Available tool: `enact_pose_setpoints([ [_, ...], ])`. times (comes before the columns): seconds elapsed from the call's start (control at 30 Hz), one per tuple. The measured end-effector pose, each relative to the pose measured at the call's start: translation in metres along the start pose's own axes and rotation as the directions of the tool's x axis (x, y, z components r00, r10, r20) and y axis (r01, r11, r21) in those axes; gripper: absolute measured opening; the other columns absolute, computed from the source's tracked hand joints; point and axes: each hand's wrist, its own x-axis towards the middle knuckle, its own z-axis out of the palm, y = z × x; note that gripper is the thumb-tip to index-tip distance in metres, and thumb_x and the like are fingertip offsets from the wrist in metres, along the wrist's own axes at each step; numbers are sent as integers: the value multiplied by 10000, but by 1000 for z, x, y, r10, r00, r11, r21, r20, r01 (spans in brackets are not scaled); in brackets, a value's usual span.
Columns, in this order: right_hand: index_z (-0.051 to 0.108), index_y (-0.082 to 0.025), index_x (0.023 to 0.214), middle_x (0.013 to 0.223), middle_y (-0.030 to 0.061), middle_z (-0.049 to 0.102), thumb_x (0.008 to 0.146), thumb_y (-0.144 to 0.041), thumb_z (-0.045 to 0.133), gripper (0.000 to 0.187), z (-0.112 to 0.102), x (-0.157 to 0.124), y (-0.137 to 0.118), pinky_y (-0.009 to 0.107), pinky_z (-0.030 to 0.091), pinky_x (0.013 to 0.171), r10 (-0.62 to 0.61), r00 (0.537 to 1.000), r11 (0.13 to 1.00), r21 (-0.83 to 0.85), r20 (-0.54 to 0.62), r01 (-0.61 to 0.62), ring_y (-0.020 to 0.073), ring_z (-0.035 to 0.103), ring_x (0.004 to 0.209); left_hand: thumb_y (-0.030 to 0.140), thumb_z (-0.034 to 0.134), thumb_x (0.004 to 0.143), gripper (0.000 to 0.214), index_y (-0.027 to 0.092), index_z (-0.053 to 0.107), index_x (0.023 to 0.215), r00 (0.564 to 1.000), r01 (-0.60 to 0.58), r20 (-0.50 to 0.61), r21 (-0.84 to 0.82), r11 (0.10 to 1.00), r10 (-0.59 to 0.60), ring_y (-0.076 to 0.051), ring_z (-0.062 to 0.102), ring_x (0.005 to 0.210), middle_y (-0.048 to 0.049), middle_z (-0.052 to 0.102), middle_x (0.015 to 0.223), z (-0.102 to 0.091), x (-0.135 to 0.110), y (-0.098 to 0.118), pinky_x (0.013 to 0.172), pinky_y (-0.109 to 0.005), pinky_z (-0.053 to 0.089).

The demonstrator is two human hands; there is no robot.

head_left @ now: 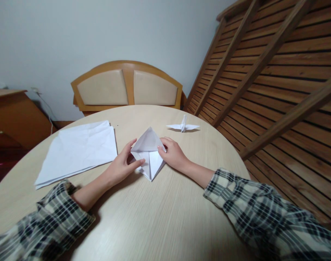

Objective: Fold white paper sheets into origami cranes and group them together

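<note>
A folded white sheet of paper [148, 140] is held between both hands over the middle of the table. It has a diamond shape, with a raised triangular flap at the top and two flaps meeting along a centre line below. My left hand [123, 163] grips its left edge, the thumb lying on the front and the fingers at the edge behind. My right hand [173, 154] pinches the right corner, with the thumb on the front. The fingers behind the paper are partly hidden.
A finished white paper crane [183, 125] stands at the far right of the round wooden table [154, 224]. A stack of white paper sheets [78, 150] lies on the left. Behind the table are a padded headboard [130, 87] and, on the right, a slatted wooden panel [276, 90].
</note>
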Motion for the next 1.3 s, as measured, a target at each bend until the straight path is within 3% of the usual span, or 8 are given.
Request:
enact_pose_setpoints([
  [0.1,569,-177,791,777,20,541,807,-102,479,118,1,-1,-1,287,392,710,-35,999,999,-1,-4,35,160,488,748,340,642,750,855,153,228,1474,1000,4,-8,47,999,-4,-323,562,1158,-191,523,1349,0,1,-6,982,-498,436],
  [0.27,551,-184,788,761,15,516,810,-122,474,101,2,-3,0,293,395,715,-46,999,999,-6,21,47,166,484,751,249,603,747,818,187,248,1482,992,-120,2,227,966,123,-325,365,1372,-170,360,1512,-1,1,-17,1133,-478,263],
  [0.37,560,-178,810,771,19,522,807,-124,472,103,3,-3,1,295,393,720,-47,999,999,0,28,47,168,492,763,266,613,751,842,192,224,1495,993,-117,2,230,966,120,-321,372,1365,-168,358,1513,-1,0,-17,1122,-469,278],
  [0.53,541,-175,738,742,14,514,798,-126,477,101,3,-1,6,291,384,697,-12,1000,1000,-7,25,13,162,482,729,361,492,872,654,178,300,1470,998,28,-62,-21,999,-29,-268,585,1108,-137,611,1237,-4,2,-10,1000,-448,418],
  [0.7,621,-144,817,788,38,593,792,-132,521,103,3,-1,11,288,387,676,94,995,995,14,39,-94,157,511,715,419,427,920,462,188,514,1311,995,72,-42,-264,962,-86,-247,562,1184,-104,607,1290,-6,2,0,1054,-394,402],
  [0.97,665,-124,927,869,65,685,784,-158,559,181,6,-1,15,283,438,681,177,978,958,208,107,-196,160,577,732,380,478,917,382,197,542,1246,998,-67,7,-67,996,67,-250,557,1168,-102,615,1270,-3,1,2,1012,-406,430],
  [1.13,669,-128,934,898,70,697,787,-173,570,183,5,-2,11,291,455,701,143,977,953,244,157,-178,164,593,754,418,450,933,360,174,578,1165,998,-25,56,-67,997,29,-231,610,966,-109,657,1113,-4,1,3,854,-378,494],
  [1.3,665,-129,948,906,65,699,789,-186,577,190,4,-3,9,292,460,704,141,974,943,275,178,-187,163,598,760,444,425,936,310,210,620,996,997,-79,16,9,997,78,-239,600,964,-78,672,995,-6,-1,6,877,-377,486],
])
